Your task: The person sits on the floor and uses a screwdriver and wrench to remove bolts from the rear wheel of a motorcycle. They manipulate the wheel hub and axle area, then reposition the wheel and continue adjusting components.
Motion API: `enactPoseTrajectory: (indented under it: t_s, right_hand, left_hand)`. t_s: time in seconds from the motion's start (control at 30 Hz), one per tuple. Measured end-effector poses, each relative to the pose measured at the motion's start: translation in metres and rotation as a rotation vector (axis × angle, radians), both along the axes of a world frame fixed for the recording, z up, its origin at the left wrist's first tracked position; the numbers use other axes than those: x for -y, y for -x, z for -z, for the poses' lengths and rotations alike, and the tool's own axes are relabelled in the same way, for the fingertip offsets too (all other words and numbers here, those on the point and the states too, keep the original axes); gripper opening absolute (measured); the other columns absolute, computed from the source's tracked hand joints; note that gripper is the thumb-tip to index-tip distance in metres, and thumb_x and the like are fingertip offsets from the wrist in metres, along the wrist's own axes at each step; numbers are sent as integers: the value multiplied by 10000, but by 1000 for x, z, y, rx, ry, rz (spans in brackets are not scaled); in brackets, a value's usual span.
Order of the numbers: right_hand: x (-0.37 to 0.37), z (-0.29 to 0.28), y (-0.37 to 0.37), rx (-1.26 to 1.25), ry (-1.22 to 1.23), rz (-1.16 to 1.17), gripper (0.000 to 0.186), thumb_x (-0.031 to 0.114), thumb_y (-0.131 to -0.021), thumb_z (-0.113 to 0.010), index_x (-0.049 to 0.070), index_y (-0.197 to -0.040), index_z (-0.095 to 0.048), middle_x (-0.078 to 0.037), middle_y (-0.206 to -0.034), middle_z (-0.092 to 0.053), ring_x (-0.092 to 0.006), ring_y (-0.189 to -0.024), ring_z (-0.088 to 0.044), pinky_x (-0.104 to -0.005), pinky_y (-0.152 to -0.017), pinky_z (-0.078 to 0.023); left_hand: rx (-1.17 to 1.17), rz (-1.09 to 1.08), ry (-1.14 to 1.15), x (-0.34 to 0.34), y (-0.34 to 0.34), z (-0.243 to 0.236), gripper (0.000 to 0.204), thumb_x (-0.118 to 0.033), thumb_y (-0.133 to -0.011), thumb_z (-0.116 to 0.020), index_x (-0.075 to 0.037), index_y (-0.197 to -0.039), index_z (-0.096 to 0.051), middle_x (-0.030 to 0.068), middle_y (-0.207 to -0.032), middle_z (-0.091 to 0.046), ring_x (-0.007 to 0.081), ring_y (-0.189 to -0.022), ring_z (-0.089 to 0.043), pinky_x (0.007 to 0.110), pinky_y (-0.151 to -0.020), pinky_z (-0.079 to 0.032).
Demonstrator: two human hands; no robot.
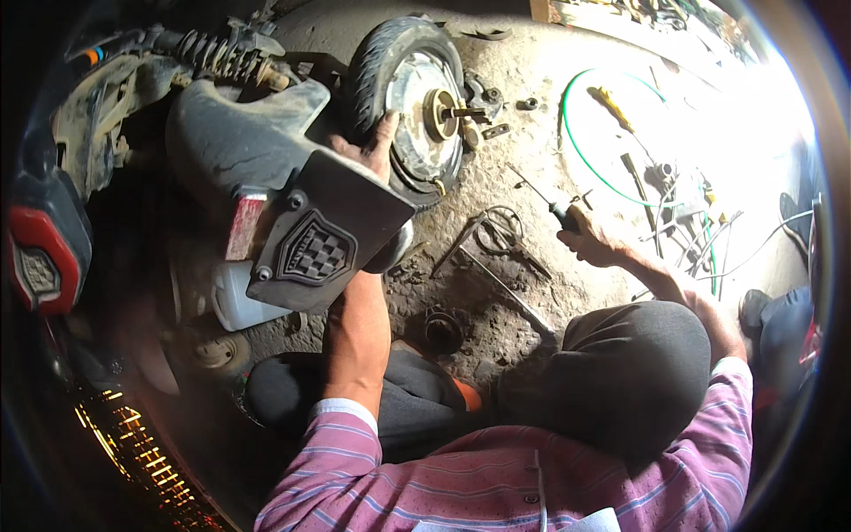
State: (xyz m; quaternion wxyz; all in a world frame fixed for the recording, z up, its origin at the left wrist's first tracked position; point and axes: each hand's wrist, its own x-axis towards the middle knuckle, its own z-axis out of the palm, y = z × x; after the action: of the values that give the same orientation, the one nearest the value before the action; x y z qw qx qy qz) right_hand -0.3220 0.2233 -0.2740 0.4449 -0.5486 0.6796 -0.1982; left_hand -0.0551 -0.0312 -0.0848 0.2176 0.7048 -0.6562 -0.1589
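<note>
My left hand (374,152) reaches up behind a black mud flap (292,257) and grips the near side of a wheel (421,97) with a black tyre and silver hub. Its fingers lie over the tyre's edge; the flap hides the wrist. A threaded axle (465,113) sticks out of the hub. In my right hand (596,241) is a screwdriver (561,213), held by its dark handle, its thin shaft pointing up and left, apart from the wheel. The grey rear fender (239,133) joins the flap, with a red and white reflector (245,227) beside it.
A coil spring shock absorber (217,58) and a red tail light (42,257) belong to the vehicle at left. Near my knees are a pale plastic jug (244,297) and a long-handled wrench (510,288). A green cable (567,124), a yellow-handled screwdriver (612,102) and loose tools lie right.
</note>
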Motion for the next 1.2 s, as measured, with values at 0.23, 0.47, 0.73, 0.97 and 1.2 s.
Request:
enactPoseTrajectory:
  t_s: [0.23,0.47,0.73,0.97,1.2]
  right_hand:
    - [28,-60,-13,363,-133,88,280,281,-1012,-636,24,-1075,-547,-48,-817,-636,-130,-685,-658,-307,-626,-546]
    - [44,-117,-31,456,-47,-9,305,306,-990,-673,41,-1093,-562,-57,-843,-621,-136,-695,-618,-312,-626,-527]
    - [48,-166,-31,518,302,-23,374,285,-1020,-648,85,-1316,-537,-95,-891,-642,-202,-822,-598,-361,-759,-486]
    - [104,-194,-35,160,696,-67,438,49,-925,-703,68,-1341,-568,-154,-824,-702,-291,-699,-698,-393,-650,-534]
    - [135,-226,-55,-83,831,-36,296,47,-898,-698,78,-1190,-658,-167,-875,-732,-356,-781,-724,-448,-701,-564]
  left_hand:
    - [-95,153,232,-46,-38,52,1268,-788,-769,-725,89,-1570,-282,313,-1633,-280,420,-1525,-258,493,-1266,-164]
    - [70,168,133,-50,-55,65,1293,-742,-775,-761,90,-1594,-204,313,-1669,-171,409,-1549,-173,492,-1271,-114]
    - [389,34,238,-24,-28,17,947,-830,-792,-659,92,-1001,-702,299,-1046,-710,403,-983,-675,460,-956,-496]
    - [743,294,609,-21,-48,30,648,-665,-944,-624,-63,-1165,-714,197,-1035,-708,340,-919,-682,455,-856,-528]
    - [621,206,92,-34,-27,-27,884,-826,-846,-591,41,-986,-695,269,-953,-713,421,-953,-693,496,-867,-519]
